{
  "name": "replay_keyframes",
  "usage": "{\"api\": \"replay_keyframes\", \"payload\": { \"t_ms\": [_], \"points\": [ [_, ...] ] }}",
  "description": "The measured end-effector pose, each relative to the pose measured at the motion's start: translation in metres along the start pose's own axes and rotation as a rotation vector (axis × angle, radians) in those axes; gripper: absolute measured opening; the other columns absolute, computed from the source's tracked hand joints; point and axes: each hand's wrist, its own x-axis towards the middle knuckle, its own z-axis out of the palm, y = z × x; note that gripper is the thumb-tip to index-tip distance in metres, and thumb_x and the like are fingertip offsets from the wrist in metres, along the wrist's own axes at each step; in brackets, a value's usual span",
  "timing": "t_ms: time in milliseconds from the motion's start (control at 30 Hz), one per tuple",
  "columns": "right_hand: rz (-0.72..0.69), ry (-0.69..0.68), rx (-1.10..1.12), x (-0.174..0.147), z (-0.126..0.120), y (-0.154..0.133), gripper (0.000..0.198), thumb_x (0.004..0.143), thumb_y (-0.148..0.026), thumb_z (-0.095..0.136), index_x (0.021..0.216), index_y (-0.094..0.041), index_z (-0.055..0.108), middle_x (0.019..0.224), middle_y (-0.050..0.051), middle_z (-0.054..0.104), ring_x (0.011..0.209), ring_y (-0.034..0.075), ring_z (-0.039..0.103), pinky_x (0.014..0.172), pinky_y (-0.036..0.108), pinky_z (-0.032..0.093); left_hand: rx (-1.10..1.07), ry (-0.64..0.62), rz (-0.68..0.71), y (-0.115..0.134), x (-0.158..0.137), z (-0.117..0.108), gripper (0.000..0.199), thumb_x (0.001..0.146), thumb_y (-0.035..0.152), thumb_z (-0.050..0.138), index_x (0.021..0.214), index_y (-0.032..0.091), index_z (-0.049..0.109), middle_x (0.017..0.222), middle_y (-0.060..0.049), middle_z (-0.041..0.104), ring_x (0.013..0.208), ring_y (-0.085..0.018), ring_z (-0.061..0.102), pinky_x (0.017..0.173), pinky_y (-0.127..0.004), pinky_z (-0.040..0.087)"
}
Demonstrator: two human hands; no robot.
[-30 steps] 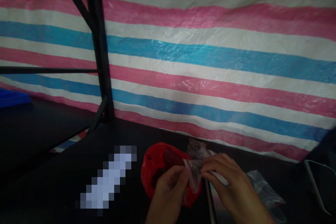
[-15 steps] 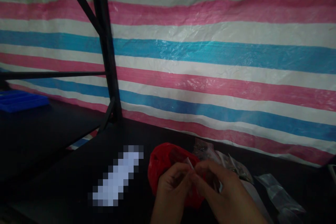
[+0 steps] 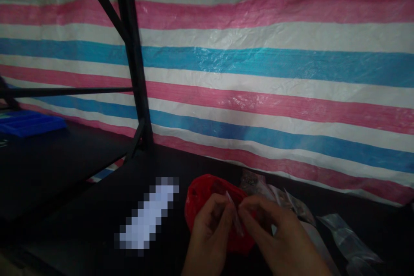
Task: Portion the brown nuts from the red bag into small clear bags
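A: What do the hands hold?
B: Left hand (image 3: 210,228) and right hand (image 3: 278,237) both pinch a small clear bag (image 3: 235,217), just above the red bag (image 3: 207,198) on the near table (image 3: 97,207).

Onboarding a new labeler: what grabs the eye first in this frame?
The striped tarp in pink, blue and white fills the whole background behind a black frame post. Low in the middle, the left hand and right hand pinch a small clear bag between them, just in front of a red bag on the dark table. More clear bags lie to the right.
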Motion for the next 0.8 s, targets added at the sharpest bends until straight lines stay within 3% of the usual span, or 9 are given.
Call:
{"api": "replay_keyframes", "payload": {
  "t_ms": [167, 267, 333, 467, 567, 667, 733, 800],
  "points": [
    [0.087, -0.085, 0.112, -0.001, 0.017, -0.001, 0.02, 0.081, -0.039, 0.065, 0.075, -0.024, 0.076, 0.067, 0.0, 0.071, 0.06, 0.016, 0.062, 0.055, 0.025, 0.046, 0.06, -0.031, -0.002, -0.007, 0.001, -0.005, 0.051, 0.083, 0.069, 0.075, 0.074, 0.021, 0.061, 0.071, 0.003, 0.054, 0.067, -0.014, 0.05, 0.062, -0.022, 0.045],
    [0.096, -0.083, 0.104, 0.0, 0.018, 0.002, 0.023, 0.081, -0.04, 0.064, 0.071, -0.022, 0.074, 0.062, -0.001, 0.066, 0.056, 0.016, 0.057, 0.053, 0.025, 0.043, 0.247, -0.027, 0.012, -0.014, -0.003, -0.008, 0.037, 0.097, 0.059, 0.062, 0.087, 0.024, 0.064, 0.088, -0.002, 0.065, 0.084, -0.019, 0.061, 0.08, -0.027, 0.052],
    [0.099, -0.026, 0.097, 0.001, 0.017, 0.006, 0.021, 0.079, -0.04, 0.064, 0.068, -0.023, 0.07, 0.061, -0.001, 0.065, 0.056, 0.016, 0.057, 0.053, 0.026, 0.044, 0.364, -0.005, 0.032, -0.017, -0.005, -0.009, 0.03, 0.101, 0.052, 0.056, 0.093, 0.025, 0.065, 0.095, -0.005, 0.069, 0.092, -0.022, 0.064, 0.085, -0.029, 0.053],
    [0.085, 0.205, 0.019, 0.005, 0.015, 0.015, 0.019, 0.077, -0.038, 0.065, 0.062, -0.025, 0.063, 0.061, 0.001, 0.067, 0.059, 0.02, 0.063, 0.057, 0.03, 0.048, 0.457, -0.011, 0.094, -0.02, -0.003, -0.009, 0.028, 0.102, 0.043, 0.053, 0.082, 0.024, 0.06, 0.081, -0.002, 0.064, 0.075, -0.019, 0.059, 0.07, -0.027, 0.049],
    [0.087, 0.175, 0.071, 0.007, 0.011, 0.015, 0.024, 0.08, -0.048, 0.068, 0.072, -0.026, 0.07, 0.071, 0.003, 0.075, 0.066, 0.023, 0.07, 0.062, 0.033, 0.054, 0.392, 0.025, 0.116, -0.017, 0.0, -0.006, 0.033, 0.1, 0.047, 0.054, 0.078, 0.023, 0.057, 0.075, 0.001, 0.059, 0.07, -0.016, 0.054, 0.065, -0.025, 0.045],
    [0.144, 0.132, 0.193, 0.006, 0.006, 0.016, 0.037, 0.083, -0.061, 0.071, 0.098, -0.028, 0.077, 0.1, 0.006, 0.082, 0.09, 0.027, 0.077, 0.077, 0.035, 0.062, 0.201, 0.12, 0.076, -0.01, 0.003, -0.001, 0.041, 0.093, 0.059, 0.06, 0.074, 0.023, 0.056, 0.071, 0.002, 0.055, 0.066, -0.015, 0.052, 0.062, -0.025, 0.046],
    [0.189, 0.13, 0.233, 0.006, 0.006, 0.021, 0.046, 0.083, -0.065, 0.073, 0.114, -0.03, 0.077, 0.119, 0.006, 0.081, 0.108, 0.029, 0.076, 0.09, 0.037, 0.063, 0.09, 0.145, 0.035, -0.006, 0.004, 0.002, 0.045, 0.087, 0.064, 0.066, 0.074, 0.022, 0.058, 0.069, 0.002, 0.056, 0.063, -0.015, 0.051, 0.06, -0.025, 0.047],
    [0.207, 0.138, 0.243, 0.006, 0.009, 0.027, 0.05, 0.083, -0.064, 0.074, 0.119, -0.03, 0.078, 0.124, 0.006, 0.08, 0.117, 0.03, 0.074, 0.097, 0.039, 0.061, 0.032, 0.143, 0.013, -0.003, 0.004, 0.003, 0.044, 0.082, 0.063, 0.071, 0.073, 0.022, 0.059, 0.068, 0.002, 0.057, 0.062, -0.014, 0.052, 0.058, -0.025, 0.047]
  ]
}}
